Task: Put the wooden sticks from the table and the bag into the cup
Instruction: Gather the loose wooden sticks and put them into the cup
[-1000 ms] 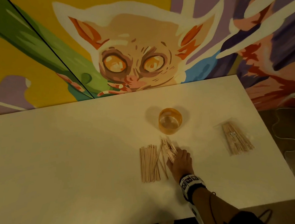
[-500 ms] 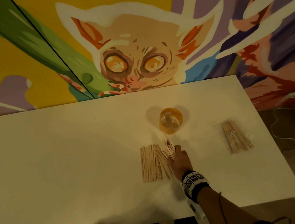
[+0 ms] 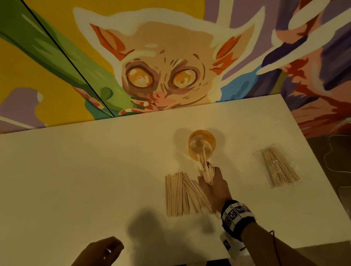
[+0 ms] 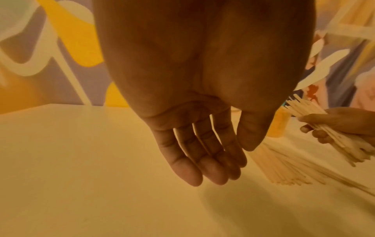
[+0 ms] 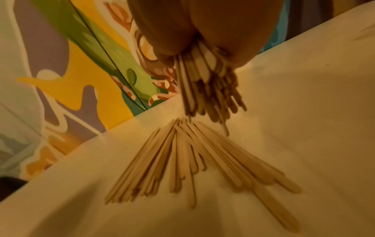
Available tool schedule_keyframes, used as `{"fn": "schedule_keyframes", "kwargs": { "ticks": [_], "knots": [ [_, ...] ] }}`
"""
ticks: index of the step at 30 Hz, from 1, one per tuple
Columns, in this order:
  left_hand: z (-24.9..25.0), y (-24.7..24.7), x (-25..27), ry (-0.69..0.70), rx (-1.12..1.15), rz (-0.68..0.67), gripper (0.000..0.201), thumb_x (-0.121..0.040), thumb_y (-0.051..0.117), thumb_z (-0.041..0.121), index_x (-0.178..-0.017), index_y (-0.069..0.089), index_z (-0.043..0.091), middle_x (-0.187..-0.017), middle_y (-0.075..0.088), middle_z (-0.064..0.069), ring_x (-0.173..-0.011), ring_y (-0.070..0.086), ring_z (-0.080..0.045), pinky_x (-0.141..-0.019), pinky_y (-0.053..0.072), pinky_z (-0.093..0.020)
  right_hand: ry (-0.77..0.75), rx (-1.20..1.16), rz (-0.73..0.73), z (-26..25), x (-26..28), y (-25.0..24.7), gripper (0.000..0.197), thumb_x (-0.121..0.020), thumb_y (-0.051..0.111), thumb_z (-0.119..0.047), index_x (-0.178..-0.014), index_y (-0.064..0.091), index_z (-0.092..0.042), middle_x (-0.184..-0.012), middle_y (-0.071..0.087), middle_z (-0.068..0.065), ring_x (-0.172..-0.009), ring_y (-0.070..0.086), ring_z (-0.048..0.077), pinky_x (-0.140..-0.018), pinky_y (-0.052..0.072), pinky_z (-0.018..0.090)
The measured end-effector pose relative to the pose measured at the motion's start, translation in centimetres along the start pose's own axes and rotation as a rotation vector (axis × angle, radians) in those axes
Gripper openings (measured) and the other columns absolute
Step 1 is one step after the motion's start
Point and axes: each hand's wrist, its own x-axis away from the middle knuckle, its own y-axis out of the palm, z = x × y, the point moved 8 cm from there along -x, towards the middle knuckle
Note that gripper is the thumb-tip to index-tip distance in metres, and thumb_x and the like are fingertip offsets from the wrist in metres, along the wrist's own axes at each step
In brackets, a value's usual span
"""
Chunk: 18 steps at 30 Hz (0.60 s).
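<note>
My right hand (image 3: 212, 184) grips a bundle of wooden sticks (image 3: 206, 168), lifted off the table with its far ends pointing at the cup. The same bundle (image 5: 209, 85) hangs from that hand in the right wrist view and shows in the left wrist view as the bundle (image 4: 324, 126). The translucent orange cup (image 3: 202, 144) stands just beyond it. A fan of loose sticks (image 3: 182, 194) lies on the white table (image 3: 72, 177) left of my right hand. A clear bag of sticks (image 3: 278, 166) lies to the right. My left hand (image 3: 104, 254) hovers near the front edge, fingers (image 4: 202, 163) relaxed and holding nothing.
A painted mural wall (image 3: 167, 52) rises right behind the table's far edge. The table's right edge (image 3: 331, 182) drops to a dark floor with a cable (image 3: 341, 165) on it.
My right hand has closed round a bundle of sticks and lifted it off the pile toward the cup. My left hand has come into view at the front edge.
</note>
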Motion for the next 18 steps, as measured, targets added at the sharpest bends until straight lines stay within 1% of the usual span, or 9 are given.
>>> {"fn": "schedule_keyframes", "kwargs": {
  "ticks": [1, 3, 4, 6, 8, 10, 13, 15, 18],
  "knots": [
    [1.5, -0.3, -0.3, 0.050, -0.014, 0.018, 0.016, -0.094, 0.064, 0.039, -0.083, 0.069, 0.050, -0.084, 0.069, 0.034, -0.076, 0.066, 0.005, -0.073, 0.052, -0.014, -0.001, -0.032, 0.025, -0.1, 0.0, -0.3, 0.031, -0.092, 0.068, -0.029, -0.115, 0.050, -0.021, -0.086, 0.069, -0.003, -0.069, 0.066, 0.010, -0.053, 0.051, 0.016],
    [4.2, -0.4, -0.5, 0.126, -0.038, 0.003, 0.012, -0.097, 0.060, 0.040, -0.090, 0.070, 0.044, -0.091, 0.069, 0.034, -0.080, 0.066, 0.004, -0.074, 0.053, -0.016, 0.003, -0.089, 0.048, -0.2, -0.2, -0.7, 0.030, -0.088, 0.072, -0.032, -0.112, 0.057, -0.021, -0.086, 0.069, -0.004, -0.069, 0.065, 0.011, -0.061, 0.057, 0.025],
    [5.8, -0.2, -0.6, 0.170, -0.043, -0.004, 0.013, -0.098, 0.058, 0.041, -0.093, 0.070, 0.042, -0.093, 0.070, 0.031, -0.082, 0.065, 0.003, -0.074, 0.053, -0.017, 0.008, -0.114, 0.050, -0.3, -0.3, -0.9, 0.027, -0.087, 0.072, -0.033, -0.108, 0.062, -0.019, -0.081, 0.070, -0.003, -0.065, 0.063, 0.012, -0.061, 0.058, 0.030],
    [8.5, -0.1, -1.2, 0.238, -0.040, -0.004, 0.015, -0.100, 0.055, 0.041, -0.100, 0.070, 0.040, -0.095, 0.072, 0.025, -0.084, 0.065, 0.002, -0.075, 0.052, -0.016, -0.001, -0.199, 0.049, -1.2, -0.1, -1.3, 0.023, -0.088, 0.073, -0.032, -0.092, 0.068, -0.010, -0.064, 0.065, 0.001, -0.052, 0.057, 0.012, -0.054, 0.054, 0.031],
    [10.8, 0.4, -2.0, 0.300, -0.015, -0.029, 0.016, -0.101, 0.054, 0.040, -0.106, 0.069, 0.039, -0.097, 0.072, 0.022, -0.087, 0.065, 0.002, -0.077, 0.051, -0.015, -0.015, -0.316, 0.066, -2.5, 0.1, -2.0, 0.033, -0.091, 0.070, -0.030, -0.073, 0.062, -0.004, -0.055, 0.057, 0.006, -0.048, 0.053, 0.014, -0.052, 0.050, 0.028],
    [13.6, 0.9, -2.7, 0.342, 0.084, -0.081, 0.018, -0.101, 0.054, 0.037, -0.111, 0.069, 0.036, -0.098, 0.073, 0.017, -0.088, 0.067, -0.001, -0.081, 0.054, -0.018, -0.035, -0.412, 0.086, -3.9, 0.5, -2.7, 0.038, -0.095, 0.066, -0.028, -0.065, 0.058, -0.006, -0.055, 0.055, 0.011, -0.052, 0.053, 0.018, -0.059, 0.049, 0.029],
    [17.0, 2.1, -4.0, 0.316, 0.405, -0.242, 0.026, -0.105, 0.050, 0.033, -0.117, 0.069, 0.021, -0.101, 0.076, 0.000, -0.087, 0.071, -0.012, -0.087, 0.059, -0.034, -0.044, -0.637, 0.087, -6.1, 1.1, -3.1, 0.030, -0.098, 0.061, -0.025, -0.070, 0.059, -0.014, -0.061, 0.056, 0.010, -0.059, 0.054, 0.022, -0.066, 0.047, 0.037],
    [18.7, 2.7, -4.7, 0.227, 0.727, -0.343, 0.036, -0.106, 0.046, 0.032, -0.122, 0.067, 0.008, -0.114, 0.074, -0.017, -0.097, 0.071, -0.024, -0.097, 0.056, -0.045, -0.050, -0.790, 0.052, -7.8, 1.7, -3.1, 0.022, -0.099, 0.059, -0.024, -0.077, 0.061, -0.018, -0.065, 0.056, 0.007, -0.063, 0.054, 0.021, -0.069, 0.047, 0.039],
    [21.3, 3.2, -5.0, 0.095, 1.033, -0.463, 0.053, -0.098, 0.056, 0.044, -0.124, 0.064, -0.001, -0.128, 0.066, -0.028, -0.111, 0.068, -0.034, -0.106, 0.051, -0.047, -0.114, -0.810, 0.023, -10.1, 2.6, -3.2, 0.019, -0.095, 0.061, -0.031, -0.081, 0.063, -0.019, -0.069, 0.057, 0.009, -0.072, 0.056, 0.024, -0.078, 0.048, 0.041]
  ]
}}
